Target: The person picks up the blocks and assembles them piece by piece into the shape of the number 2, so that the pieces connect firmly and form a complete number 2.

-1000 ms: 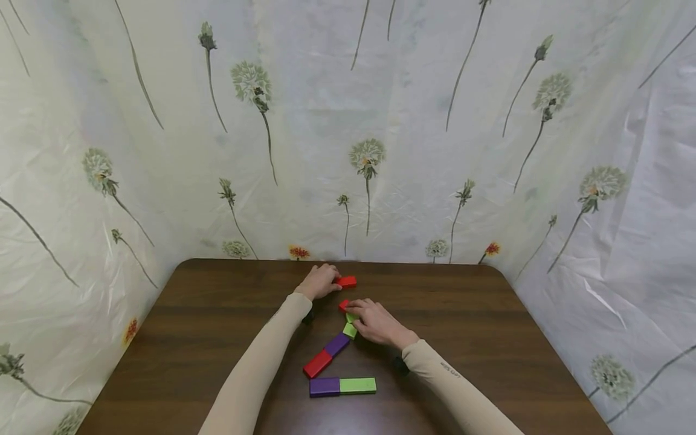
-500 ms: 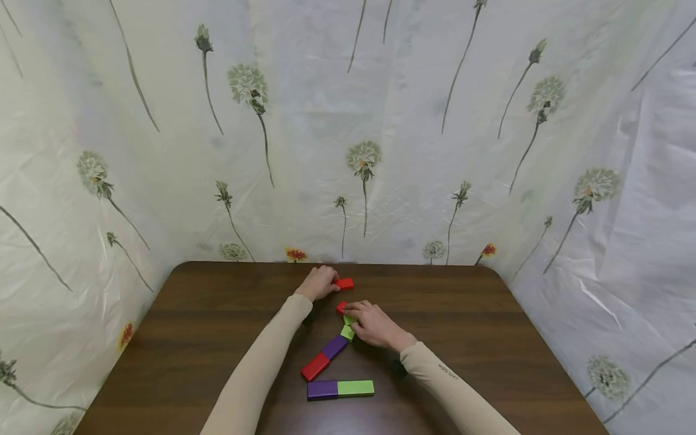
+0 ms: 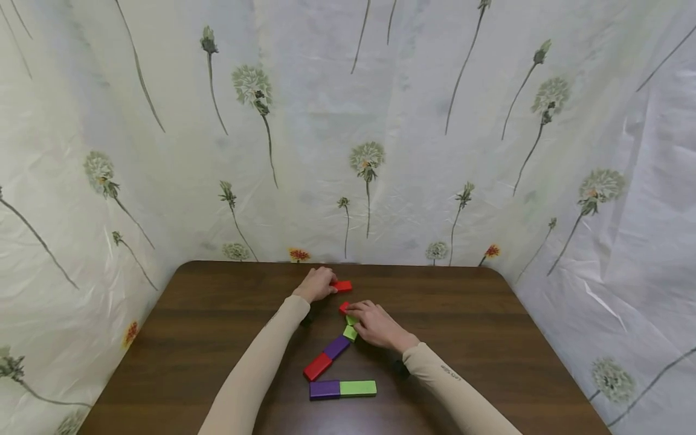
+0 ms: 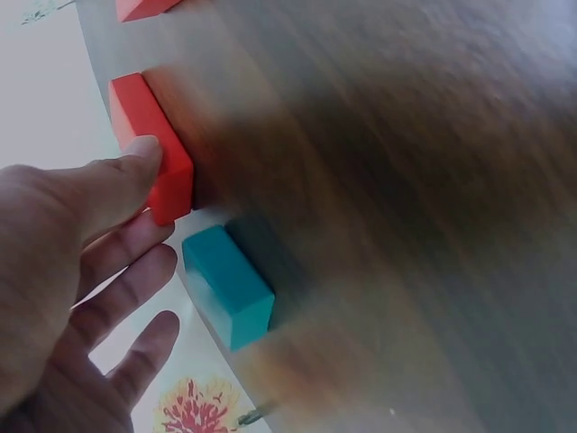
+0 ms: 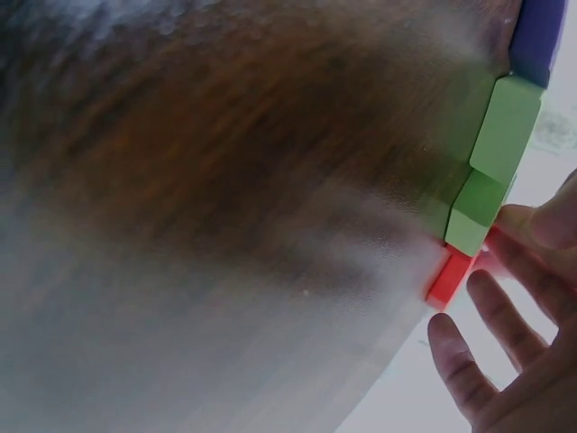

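Observation:
At the table's far side my left hand (image 3: 316, 285) pinches a red block (image 3: 344, 286) between thumb and fingers; its other fingers spread loosely. A teal block (image 4: 230, 275) stands beside these fingers in the left wrist view, hidden in the head view. Closer in, my right hand (image 3: 375, 325) has thumb and index finger at a small green block (image 3: 351, 320), which they partly cover. A second red block (image 5: 446, 280) adjoins its far end, right under the fingertips. Another green block (image 3: 350, 332) touches its near end. The right hand's remaining fingers stay apart from the blocks.
The chain continues toward the front with a purple block (image 3: 337, 347) and a red block (image 3: 318, 367). Before it lie a purple block (image 3: 324, 389) and a long green block (image 3: 357, 388), end to end. A flower-printed curtain (image 3: 304, 139) stands behind the dark wooden table (image 3: 462, 338).
The left hand and its red block have shifted very slightly nearer. The right hand and the chain of blocks stay in place; the head view sways a little.

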Tool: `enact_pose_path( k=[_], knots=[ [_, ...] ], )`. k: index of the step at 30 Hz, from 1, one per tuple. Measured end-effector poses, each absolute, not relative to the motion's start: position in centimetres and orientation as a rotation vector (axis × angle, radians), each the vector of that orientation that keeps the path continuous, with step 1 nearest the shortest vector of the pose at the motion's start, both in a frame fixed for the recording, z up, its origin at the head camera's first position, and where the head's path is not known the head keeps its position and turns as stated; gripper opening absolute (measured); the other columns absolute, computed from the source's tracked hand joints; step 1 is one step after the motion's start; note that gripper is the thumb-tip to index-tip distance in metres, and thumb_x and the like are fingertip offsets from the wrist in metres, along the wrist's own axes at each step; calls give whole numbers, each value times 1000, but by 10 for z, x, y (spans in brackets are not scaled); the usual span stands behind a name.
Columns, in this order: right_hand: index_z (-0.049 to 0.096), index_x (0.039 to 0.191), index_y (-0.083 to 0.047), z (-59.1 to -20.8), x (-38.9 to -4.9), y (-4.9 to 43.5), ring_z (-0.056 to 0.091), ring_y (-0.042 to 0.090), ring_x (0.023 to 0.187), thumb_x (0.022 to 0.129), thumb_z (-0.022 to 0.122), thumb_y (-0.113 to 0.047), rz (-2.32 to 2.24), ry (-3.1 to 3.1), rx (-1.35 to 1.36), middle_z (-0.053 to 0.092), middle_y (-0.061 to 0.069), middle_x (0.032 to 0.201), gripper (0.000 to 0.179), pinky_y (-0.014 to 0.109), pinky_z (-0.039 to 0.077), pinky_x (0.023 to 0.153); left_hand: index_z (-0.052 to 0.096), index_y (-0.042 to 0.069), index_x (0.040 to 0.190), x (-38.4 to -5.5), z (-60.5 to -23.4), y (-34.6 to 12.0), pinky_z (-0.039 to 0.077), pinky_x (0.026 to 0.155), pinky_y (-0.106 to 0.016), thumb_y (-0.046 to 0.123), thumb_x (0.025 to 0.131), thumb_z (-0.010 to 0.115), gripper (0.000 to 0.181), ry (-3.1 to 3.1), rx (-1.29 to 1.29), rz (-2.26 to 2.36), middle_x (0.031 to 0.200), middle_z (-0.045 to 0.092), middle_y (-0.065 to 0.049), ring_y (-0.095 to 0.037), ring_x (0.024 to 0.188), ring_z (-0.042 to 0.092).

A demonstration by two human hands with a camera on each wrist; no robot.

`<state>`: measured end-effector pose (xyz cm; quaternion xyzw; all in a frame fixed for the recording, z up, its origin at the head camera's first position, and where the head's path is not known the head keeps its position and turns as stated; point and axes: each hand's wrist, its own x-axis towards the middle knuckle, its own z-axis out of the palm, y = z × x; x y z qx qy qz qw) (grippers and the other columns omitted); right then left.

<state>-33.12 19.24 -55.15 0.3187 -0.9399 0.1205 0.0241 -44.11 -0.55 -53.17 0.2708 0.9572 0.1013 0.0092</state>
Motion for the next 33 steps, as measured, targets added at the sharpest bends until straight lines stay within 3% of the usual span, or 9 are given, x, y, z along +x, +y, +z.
enact_pose_path(
  k=[20,33],
  knots=[
    [59,134,-13,-552,-336,193,46,26,128,94,53,-19,370,-2919,968,54,5,137,40,51,39,102,72,10,111,-436,-521,-15,46,94,-42,21,89,70,25,2950,839,312,112,70,-4,-19,105,63],
    [60,133,-12,-557,-335,193,46,25,127,94,53,-18,367,-2887,997,56,4,135,40,51,41,100,73,13,111,-431,-526,-21,40,98,-44,23,89,70,24,2927,851,248,112,70,-2,-20,110,60]
  ],
)
